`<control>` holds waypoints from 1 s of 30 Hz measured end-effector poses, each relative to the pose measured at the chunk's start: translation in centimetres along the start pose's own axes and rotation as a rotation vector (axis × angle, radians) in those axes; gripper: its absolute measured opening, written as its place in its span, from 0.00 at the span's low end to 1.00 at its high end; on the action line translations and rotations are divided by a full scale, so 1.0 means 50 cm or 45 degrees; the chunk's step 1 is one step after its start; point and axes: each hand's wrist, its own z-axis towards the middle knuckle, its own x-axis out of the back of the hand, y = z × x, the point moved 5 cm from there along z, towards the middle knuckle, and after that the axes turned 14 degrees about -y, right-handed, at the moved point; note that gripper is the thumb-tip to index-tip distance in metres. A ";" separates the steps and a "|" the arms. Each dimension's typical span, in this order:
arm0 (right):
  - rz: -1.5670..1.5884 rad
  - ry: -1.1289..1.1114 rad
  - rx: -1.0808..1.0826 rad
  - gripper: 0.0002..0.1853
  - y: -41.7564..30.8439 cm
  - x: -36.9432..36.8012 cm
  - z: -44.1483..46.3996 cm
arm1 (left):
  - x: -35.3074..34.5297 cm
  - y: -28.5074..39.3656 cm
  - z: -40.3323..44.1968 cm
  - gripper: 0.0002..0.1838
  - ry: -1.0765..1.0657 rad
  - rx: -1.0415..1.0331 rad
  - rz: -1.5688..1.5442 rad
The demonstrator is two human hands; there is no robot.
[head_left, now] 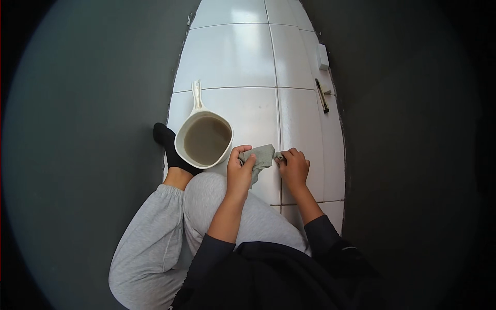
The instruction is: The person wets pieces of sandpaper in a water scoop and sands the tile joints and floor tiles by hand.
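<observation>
A grey-green piece of soft-looking material [263,154] with ragged edges, perhaps cloth or damp pulp board, is gripped in my left hand [239,174], thumb on top. Part of it hangs down below my thumb. Close by on the right, my right hand [295,168] pinches a small curled bit of the same grey material [279,156] between thumb and fingers. A narrow gap shows between the two pieces. Left of my hands, a white dipper [197,98] stands on the tiles with its handle pointing away. Murky brown-grey liquid [207,139] fills much of it.
White floor tiles [227,57] run ahead between dark grey surfaces on both sides. A black pen-like stick [322,95] and a small white block [323,57] lie along the right edge. My black-socked foot [166,142] rests beside the dipper, my grey-trousered knee [206,194] just below it.
</observation>
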 end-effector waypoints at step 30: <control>0.049 -0.039 0.066 0.08 0.004 -0.006 -0.079 | -0.003 -0.012 0.011 0.11 -0.021 0.091 -0.016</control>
